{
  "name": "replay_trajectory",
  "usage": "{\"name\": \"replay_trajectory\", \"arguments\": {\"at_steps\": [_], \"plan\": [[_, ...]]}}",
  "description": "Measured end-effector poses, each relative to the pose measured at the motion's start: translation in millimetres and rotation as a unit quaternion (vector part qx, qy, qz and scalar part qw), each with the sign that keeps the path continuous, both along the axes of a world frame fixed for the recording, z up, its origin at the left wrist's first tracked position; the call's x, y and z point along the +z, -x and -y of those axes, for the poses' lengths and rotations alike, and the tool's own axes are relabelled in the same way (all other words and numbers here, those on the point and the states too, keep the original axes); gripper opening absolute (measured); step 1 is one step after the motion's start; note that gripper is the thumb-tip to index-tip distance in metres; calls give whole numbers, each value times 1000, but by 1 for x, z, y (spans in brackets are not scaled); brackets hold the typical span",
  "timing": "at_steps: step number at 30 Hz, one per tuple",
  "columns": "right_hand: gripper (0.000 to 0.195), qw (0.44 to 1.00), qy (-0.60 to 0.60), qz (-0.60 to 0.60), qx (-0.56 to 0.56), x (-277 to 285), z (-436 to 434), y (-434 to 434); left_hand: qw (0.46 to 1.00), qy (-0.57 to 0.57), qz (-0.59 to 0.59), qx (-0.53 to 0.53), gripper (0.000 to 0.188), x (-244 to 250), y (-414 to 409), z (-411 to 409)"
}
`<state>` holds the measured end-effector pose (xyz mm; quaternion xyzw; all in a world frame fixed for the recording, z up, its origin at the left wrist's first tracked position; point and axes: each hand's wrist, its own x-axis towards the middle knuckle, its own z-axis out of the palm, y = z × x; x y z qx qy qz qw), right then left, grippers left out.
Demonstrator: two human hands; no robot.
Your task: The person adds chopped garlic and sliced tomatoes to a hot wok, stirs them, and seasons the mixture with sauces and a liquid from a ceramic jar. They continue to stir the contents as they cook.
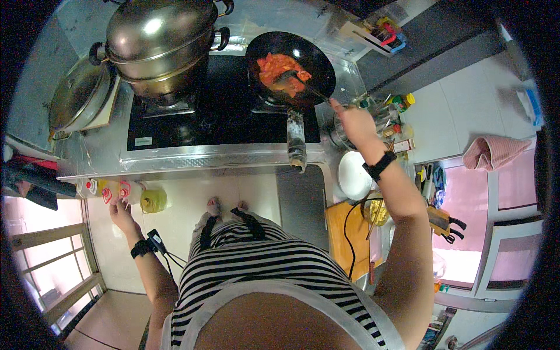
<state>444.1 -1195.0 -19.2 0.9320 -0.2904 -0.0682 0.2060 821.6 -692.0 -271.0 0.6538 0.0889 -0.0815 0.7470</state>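
With my right hand [355, 124] I grip the handle of a dark cooking utensil [288, 76], whose head rests in red-orange food [278, 65], probably tomato. The food lies in a black wok [321, 65] on the right burner of a black glass gas stove [227, 127]. The wok's worn handle [296, 140] points towards me, and nothing holds it. My left hand [124, 215] hangs low at the left, its fingers slightly curled and apparently empty. Behind it in the view, bottles with red caps [105, 191] stand on the floor.
A large metal steamer pot [162, 48] stands on the left burner, beside a lidded pan [81, 96]. To the right are a white plate [356, 175], a bowl of yellow food [378, 212], a wooden cutting board [345, 236], seasoning bottles [402, 103] and a knife block [439, 221].
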Motion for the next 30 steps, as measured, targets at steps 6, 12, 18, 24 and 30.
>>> {"name": "replay_trajectory", "arguments": {"at_steps": [6, 12, 18, 24, 30], "plan": [[48, 988, -73, 94, -95, -4, -17, 38, 999, -39, -16, 25, 22, -1, 2, -19], [44, 982, -112, 71, -132, -59, -20, 25, 999, -29, -18, 3, 22, -5, 2, -8], [41, 967, -165, 185, -62, -37, 14, 21, 1000, 11, -5, -3, 14, 3, 6, 16], [48, 985, -85, 120, -91, -41, 10, 16, 1000, 11, -11, -16, 12, -8, 9, 15], [52, 996, -40, 35, -76, -49, 0, 4, 1000, 4, -19, -10, 11, -8, 18, 13]]}}
